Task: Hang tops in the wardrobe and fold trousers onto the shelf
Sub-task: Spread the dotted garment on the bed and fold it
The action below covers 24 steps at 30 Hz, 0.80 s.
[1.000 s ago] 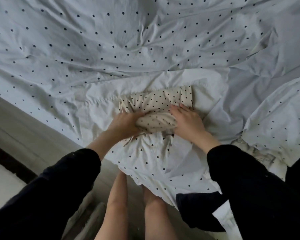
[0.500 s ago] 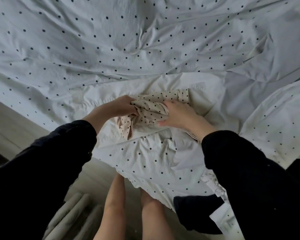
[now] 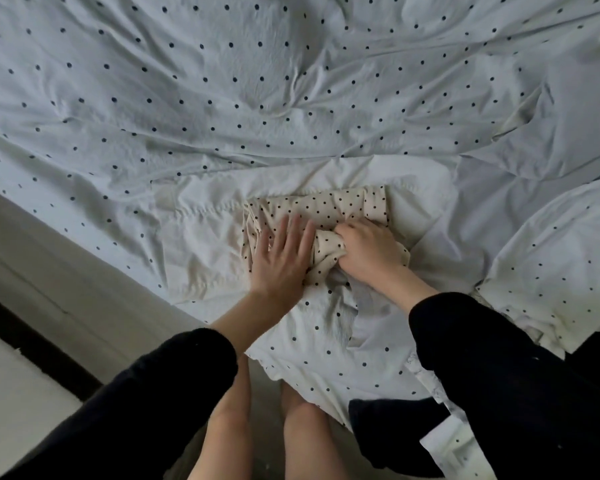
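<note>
Folded trousers (image 3: pixel 321 216) on the bed sheet (image 3: pixel 222 98), seemingly beneath both hands, near its front edge.

We see a rumpled white bedsheet with dark dots (image 3: pixel 222 98) filling the upper frame, a plain white pillowcase (image 3: pixel 201 237) at centre, and a black garment (image 3: pixel 388 431) at lower right.

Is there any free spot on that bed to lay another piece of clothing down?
Yes. The dotted sheet beyond the beige dotted garment lies bare, only wrinkled, and so does the stretch to its left towards the bed edge. It is crowded in front, where the left hand presses the garment and the right hand grips it, and by the rumpled bedding on the right.
</note>
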Each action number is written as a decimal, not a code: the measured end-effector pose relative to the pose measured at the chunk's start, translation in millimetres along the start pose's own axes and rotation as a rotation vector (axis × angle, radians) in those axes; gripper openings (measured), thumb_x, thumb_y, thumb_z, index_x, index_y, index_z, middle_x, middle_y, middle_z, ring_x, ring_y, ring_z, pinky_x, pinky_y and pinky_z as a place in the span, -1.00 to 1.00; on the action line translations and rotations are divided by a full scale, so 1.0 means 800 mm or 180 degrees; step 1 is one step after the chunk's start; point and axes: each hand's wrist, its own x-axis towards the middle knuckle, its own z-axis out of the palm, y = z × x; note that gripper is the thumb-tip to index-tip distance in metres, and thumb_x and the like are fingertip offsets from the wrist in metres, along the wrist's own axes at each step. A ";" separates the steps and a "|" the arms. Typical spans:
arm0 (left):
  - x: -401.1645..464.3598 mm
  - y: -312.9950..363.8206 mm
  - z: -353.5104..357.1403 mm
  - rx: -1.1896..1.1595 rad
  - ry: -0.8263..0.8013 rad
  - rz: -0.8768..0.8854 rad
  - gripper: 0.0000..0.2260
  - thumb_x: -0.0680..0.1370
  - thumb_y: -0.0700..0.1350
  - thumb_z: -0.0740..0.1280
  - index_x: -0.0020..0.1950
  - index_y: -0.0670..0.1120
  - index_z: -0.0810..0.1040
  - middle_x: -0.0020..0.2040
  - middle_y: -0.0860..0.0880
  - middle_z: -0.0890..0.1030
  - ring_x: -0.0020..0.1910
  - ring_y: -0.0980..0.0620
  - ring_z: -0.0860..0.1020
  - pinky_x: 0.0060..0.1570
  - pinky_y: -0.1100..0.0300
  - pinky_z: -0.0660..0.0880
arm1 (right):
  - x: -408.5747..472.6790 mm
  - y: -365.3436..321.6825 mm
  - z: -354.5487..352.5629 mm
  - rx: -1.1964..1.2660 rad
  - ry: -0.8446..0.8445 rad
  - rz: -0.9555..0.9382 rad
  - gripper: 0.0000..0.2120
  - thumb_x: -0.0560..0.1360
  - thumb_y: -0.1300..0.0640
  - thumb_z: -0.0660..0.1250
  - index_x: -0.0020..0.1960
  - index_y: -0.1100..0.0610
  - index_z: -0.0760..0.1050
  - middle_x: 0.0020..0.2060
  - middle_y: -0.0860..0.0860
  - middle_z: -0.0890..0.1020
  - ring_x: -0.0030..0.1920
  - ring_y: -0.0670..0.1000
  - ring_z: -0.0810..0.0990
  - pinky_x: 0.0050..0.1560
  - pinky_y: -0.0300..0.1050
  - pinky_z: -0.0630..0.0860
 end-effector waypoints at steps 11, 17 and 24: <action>-0.038 -0.044 -0.001 -0.0745 0.0488 0.0378 -0.54 0.13 -0.34 0.55 -0.07 -0.18 0.45 -0.22 -0.14 0.60 -0.24 -0.14 0.62 -0.42 0.13 0.52 | -0.057 -0.046 -0.006 -0.0251 0.0585 -0.0657 -0.64 0.28 0.41 0.00 -0.13 0.24 0.52 -0.40 0.12 0.60 -0.42 0.14 0.58 -0.52 -0.11 0.45; -0.064 -0.129 -0.151 -0.0905 0.0145 -0.0295 -0.68 0.45 -0.20 0.32 0.18 -0.15 0.35 0.03 -0.14 0.57 0.00 -0.22 0.55 -0.21 0.04 0.35 | -0.032 -0.134 -0.162 -0.0420 0.0055 -0.0728 -0.75 0.45 0.24 0.31 0.12 0.17 0.42 -0.24 0.05 0.55 -0.23 0.12 0.57 -0.23 -0.08 0.44; -0.143 -0.298 -0.277 -0.0843 0.0674 -0.0695 -0.67 0.37 -0.21 0.37 0.09 -0.13 0.37 -0.03 -0.10 0.58 -0.04 -0.19 0.55 -0.22 0.09 0.35 | 0.020 -0.312 -0.276 -0.0570 0.0538 -0.1100 -0.72 0.45 0.25 0.27 0.15 0.11 0.41 -0.06 0.05 0.62 -0.09 0.15 0.60 -0.20 -0.08 0.35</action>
